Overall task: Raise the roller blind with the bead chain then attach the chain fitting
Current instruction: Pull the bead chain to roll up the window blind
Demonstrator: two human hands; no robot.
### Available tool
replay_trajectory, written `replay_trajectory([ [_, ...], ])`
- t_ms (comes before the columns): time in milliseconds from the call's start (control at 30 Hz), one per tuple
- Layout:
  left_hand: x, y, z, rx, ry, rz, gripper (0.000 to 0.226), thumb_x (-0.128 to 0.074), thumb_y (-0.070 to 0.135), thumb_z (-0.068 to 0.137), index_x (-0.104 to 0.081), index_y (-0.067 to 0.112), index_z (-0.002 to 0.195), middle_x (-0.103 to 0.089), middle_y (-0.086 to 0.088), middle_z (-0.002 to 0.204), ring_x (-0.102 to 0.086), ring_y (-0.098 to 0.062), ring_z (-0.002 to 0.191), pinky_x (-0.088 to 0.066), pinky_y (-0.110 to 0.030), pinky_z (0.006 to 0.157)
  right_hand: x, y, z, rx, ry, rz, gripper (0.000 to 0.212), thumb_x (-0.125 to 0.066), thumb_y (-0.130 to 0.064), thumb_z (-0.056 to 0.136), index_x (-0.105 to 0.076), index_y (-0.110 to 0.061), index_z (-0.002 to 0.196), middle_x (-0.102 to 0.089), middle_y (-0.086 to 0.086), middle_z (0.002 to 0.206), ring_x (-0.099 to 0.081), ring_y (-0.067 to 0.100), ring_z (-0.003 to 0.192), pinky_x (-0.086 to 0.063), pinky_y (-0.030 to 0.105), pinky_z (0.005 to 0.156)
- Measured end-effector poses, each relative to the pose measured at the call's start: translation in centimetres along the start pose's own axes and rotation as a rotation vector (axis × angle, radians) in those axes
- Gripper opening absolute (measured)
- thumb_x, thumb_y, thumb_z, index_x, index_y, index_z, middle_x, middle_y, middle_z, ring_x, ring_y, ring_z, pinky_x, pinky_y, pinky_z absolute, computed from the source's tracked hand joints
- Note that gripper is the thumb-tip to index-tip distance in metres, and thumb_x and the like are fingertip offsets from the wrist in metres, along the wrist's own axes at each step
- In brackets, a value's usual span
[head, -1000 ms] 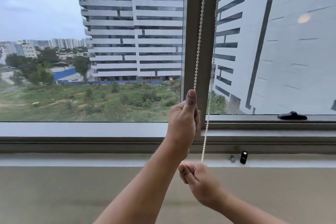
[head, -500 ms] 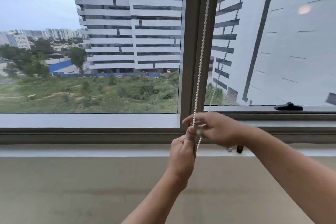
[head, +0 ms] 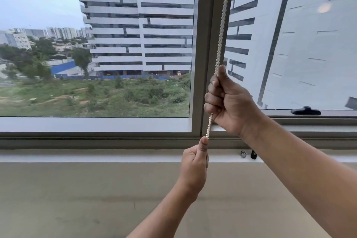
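Since half a second earlier, right hand (head: pixel 229 100) had climbed the bead chain (head: pixel 221 31) from just over the left fist to a spot well above it, level with the lower part of the glass; left hand (head: pixel 194 166) had stayed low, near the sill. Right hand was closed in a full fist around the chain, thumb pressed along the strand at the top of the fist, knuckles facing left. Chain ran up from that fist, slightly tilted to the right, in front of the vertical window frame (head: pixel 209 44), and left the picture at the top edge. Below the right fist a short taut length of beads emerged and dropped straight to the left hand. Left hand was also closed on the chain, thumb tip pinning the beads against the curled forefinger; the strand below that grip was hidden by the hand. Both strands of the loop appeared to run together as one line; could not separate them. To the right of the left grip, and a little above it, a small silver fitting (head: pixel 243 154) and a small black piece (head: pixel 253 155) stood on the white sill (head: pixel 96 157), just beside each other, both untouched. Farther right, above the right wrist, a black window handle (head: pixel 305 111) lay on the lower frame.
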State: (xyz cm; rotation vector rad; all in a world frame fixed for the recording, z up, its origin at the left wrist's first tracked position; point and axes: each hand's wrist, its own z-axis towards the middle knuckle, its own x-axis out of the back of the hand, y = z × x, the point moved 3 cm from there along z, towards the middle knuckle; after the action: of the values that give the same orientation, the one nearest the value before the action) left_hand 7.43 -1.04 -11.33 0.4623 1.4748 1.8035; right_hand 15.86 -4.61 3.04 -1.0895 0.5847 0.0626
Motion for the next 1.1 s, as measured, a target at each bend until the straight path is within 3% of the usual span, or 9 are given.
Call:
replay_trajectory([
  [133, 0.0, 0.0, 0.0, 0.048, -0.083, 0.027, 0.052, -0.043, 0.060, 0.088, -0.033, 0.024, 0.052, -0.028, 0.005, 0.045, -0.021, -0.007, 0.039, -0.019, -0.018, 0.037, -0.4, 0.3, -0.7, 0.079, -0.016, 0.002, 0.032, -0.059, -0.049, 0.078, -0.054, -0.022, 0.060, -0.032, -0.010, 0.041, -0.024, 0.003, 0.033, -0.022, 0.019, 0.037],
  [200, 0.1, -0.2, -0.2, 0.140, -0.206, 0.098, 0.059, -0.033, 0.072, 0.089, -0.047, 0.021, 0.062, -0.040, 0.007, 0.049, -0.037, -0.008, 0.040, -0.027, -0.018, 0.039, -0.6, 0.4, -1.1, 0.095, -0.025, -0.006, 0.032, -0.059, -0.048, 0.079, -0.053, -0.022, 0.060, -0.032, -0.011, 0.043, -0.024, 0.003, 0.032, -0.019, 0.020, 0.037],
  [267, 0.4, -0.1, -0.1, 0.182, -0.253, 0.181, 0.073, -0.022, 0.078, 0.084, -0.060, 0.016, 0.088, -0.061, 0.000, 0.064, -0.063, -0.017, 0.060, -0.043, -0.025, 0.054, -0.6, 0.8, -1.5, 0.099, -0.022, -0.011, 0.033, -0.058, -0.047, 0.079, -0.052, -0.020, 0.061, -0.026, -0.009, 0.045, -0.023, 0.003, 0.032, -0.019, 0.020, 0.036],
  [367, 0.8, 2.0, 0.8, 0.087, -0.209, 0.172, 0.076, -0.014, 0.073, 0.085, -0.066, 0.019, 0.096, -0.072, -0.012, 0.090, -0.067, -0.027, 0.093, -0.049, -0.046, 0.087, -0.2, 2.7, -2.6, 0.061, -0.008, -0.005, 0.034, -0.058, -0.045, 0.080, -0.049, -0.017, 0.062, -0.017, -0.003, 0.051, -0.021, 0.004, 0.033, -0.015, 0.019, 0.037],
  [500, 1.1, 7.5, 2.3, -0.056, -0.163, 0.050, 0.067, -0.022, 0.073, 0.088, -0.064, 0.021, 0.083, -0.060, -0.006, 0.068, -0.060, -0.021, 0.065, -0.053, -0.030, 0.060, 1.1, 6.6, -4.7, -0.047, 0.007, -0.042, 0.035, -0.056, -0.042, 0.083, -0.051, -0.017, 0.059, -0.030, -0.002, 0.048, -0.020, 0.006, 0.034, -0.014, 0.020, 0.038],
  [633, 0.6, 12.2, 3.8, -0.176, -0.145, 0.079, 0.068, -0.027, 0.063, 0.091, -0.063, 0.006, 0.098, -0.068, -0.014, 0.082, -0.067, -0.029, 0.077, -0.051, -0.036, 0.070, 2.2, 9.2, -6.5, -0.150, 0.049, -0.077, 0.035, -0.058, -0.042, 0.083, -0.052, -0.020, 0.058, -0.031, -0.008, 0.043, -0.021, 0.005, 0.033, -0.018, 0.016, 0.036],
  [767, -1.2, 16.5, 4.9, -0.211, -0.214, 0.072, 0.059, -0.024, 0.053, 0.102, -0.061, 0.010, 0.086, -0.065, -0.009, 0.076, -0.067, -0.025, 0.069, -0.046, -0.034, 0.066, 1.7, 9.8, -6.9, -0.186, 0.034, -0.196, 0.040, -0.058, -0.045, 0.083, -0.051, -0.021, 0.053, -0.028, -0.007, 0.040, -0.020, 0.007, 0.033, -0.018, 0.017, 0.037],
  [900, -3.0, 19.5, 5.9, -0.226, -0.172, -0.077, 0.058, -0.029, 0.057, 0.101, -0.038, 0.022, 0.056, -0.040, 0.002, 0.050, -0.038, -0.012, 0.036, -0.030, -0.022, 0.042, 1.4, 9.4, -6.7, -0.178, 0.018, -0.255, 0.040, -0.060, -0.047, 0.082, -0.051, -0.021, 0.053, -0.030, -0.006, 0.039, -0.021, 0.008, 0.031, -0.021, 0.017, 0.037],
  [1100, -3.7, 19.5, 5.8, -0.238, -0.198, -0.189, 0.063, -0.029, 0.054, 0.102, -0.031, 0.026, 0.045, -0.032, 0.010, 0.038, -0.023, -0.007, 0.030, -0.021, -0.013, 0.034, 1.3, 9.0, -6.9, -0.187, 0.024, -0.279, 0.042, -0.058, -0.048, 0.083, -0.050, -0.021, 0.052, -0.029, -0.007, 0.038, -0.021, 0.007, 0.031, -0.020, 0.016, 0.036],
])
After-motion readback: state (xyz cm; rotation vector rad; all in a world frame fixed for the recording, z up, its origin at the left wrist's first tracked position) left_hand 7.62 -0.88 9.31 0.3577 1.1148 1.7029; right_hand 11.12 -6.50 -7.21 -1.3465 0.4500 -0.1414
